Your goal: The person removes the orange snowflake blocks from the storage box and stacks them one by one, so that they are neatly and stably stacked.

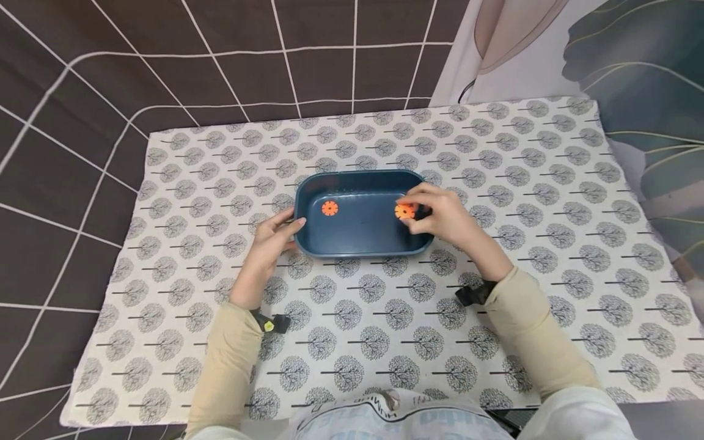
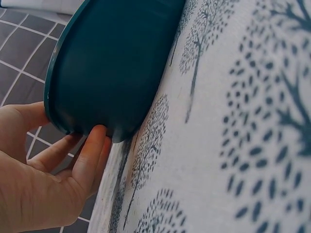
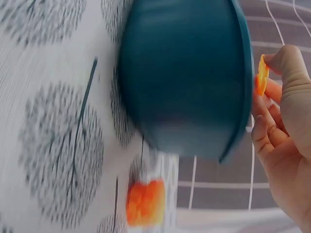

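Observation:
A dark blue oblong tub (image 1: 357,235) sits on the patterned cloth. My left hand (image 1: 273,238) grips its left end, thumb over the rim and fingers against the outer wall, as the left wrist view shows with the hand (image 2: 63,165) at the tub's end (image 2: 112,63). Above the tub's right end, my right hand (image 1: 442,214) pinches an orange notched disc (image 1: 404,211) between thumb and fingers. The right wrist view shows this disc (image 3: 263,76) edge-on, above the rim. Another orange notched disc (image 1: 329,208) lies flat on the tub's floor, towards the left.
Outside the tub, a blurred orange stack (image 3: 146,203) stands on the cloth in the right wrist view; the head view does not show it. The tree-print cloth (image 1: 363,342) covers the table. Dark tiled-pattern fabric (image 1: 247,67) rises behind and on the left.

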Motion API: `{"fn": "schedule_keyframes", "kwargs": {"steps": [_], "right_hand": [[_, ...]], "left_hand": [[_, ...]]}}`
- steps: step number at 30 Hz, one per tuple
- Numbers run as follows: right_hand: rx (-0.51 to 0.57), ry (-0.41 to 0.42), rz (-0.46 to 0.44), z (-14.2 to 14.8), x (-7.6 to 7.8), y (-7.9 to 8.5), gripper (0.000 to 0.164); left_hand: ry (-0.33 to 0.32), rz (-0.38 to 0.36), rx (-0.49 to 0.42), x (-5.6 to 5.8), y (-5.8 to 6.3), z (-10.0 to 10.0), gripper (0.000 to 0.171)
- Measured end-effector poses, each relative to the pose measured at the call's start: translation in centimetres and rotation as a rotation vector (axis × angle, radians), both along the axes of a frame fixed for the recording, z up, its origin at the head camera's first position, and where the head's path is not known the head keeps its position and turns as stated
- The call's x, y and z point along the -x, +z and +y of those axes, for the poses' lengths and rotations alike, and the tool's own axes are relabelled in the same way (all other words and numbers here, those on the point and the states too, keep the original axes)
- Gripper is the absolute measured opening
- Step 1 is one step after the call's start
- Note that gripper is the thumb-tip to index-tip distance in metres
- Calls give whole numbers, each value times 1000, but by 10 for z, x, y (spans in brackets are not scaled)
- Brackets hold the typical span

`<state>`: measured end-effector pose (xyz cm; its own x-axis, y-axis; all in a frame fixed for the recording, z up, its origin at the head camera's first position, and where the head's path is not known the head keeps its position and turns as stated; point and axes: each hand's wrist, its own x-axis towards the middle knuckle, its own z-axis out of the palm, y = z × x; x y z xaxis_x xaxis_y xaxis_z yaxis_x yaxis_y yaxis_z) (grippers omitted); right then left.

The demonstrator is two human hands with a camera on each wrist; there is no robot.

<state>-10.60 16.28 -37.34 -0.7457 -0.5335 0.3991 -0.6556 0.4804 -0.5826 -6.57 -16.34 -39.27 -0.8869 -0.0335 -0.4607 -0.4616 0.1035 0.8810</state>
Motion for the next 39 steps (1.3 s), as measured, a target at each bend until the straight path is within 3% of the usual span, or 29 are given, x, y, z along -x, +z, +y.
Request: {"fn": "schedule_keyframes", "kwargs": {"steps": [3, 10, 20, 27, 39], "right_hand": [[2, -31, 26, 11, 0, -1, 34], [-25, -72, -18, 24, -1, -4, 35], [-54, -96, 26, 48, -7, -13, 34], [-97, -154, -55, 62, -9, -23, 40], [-166, -122, -24, 71, -5, -28, 43]], "left_hand": [[8, -5, 1, 0, 0, -1, 55], [15, -2, 3, 0, -2, -3, 55], [13, -12, -10, -8, -5, 0, 55], [-3, 5, 1, -4, -4, -1, 55], [8, 14, -9, -3, -1, 1, 55]]}}
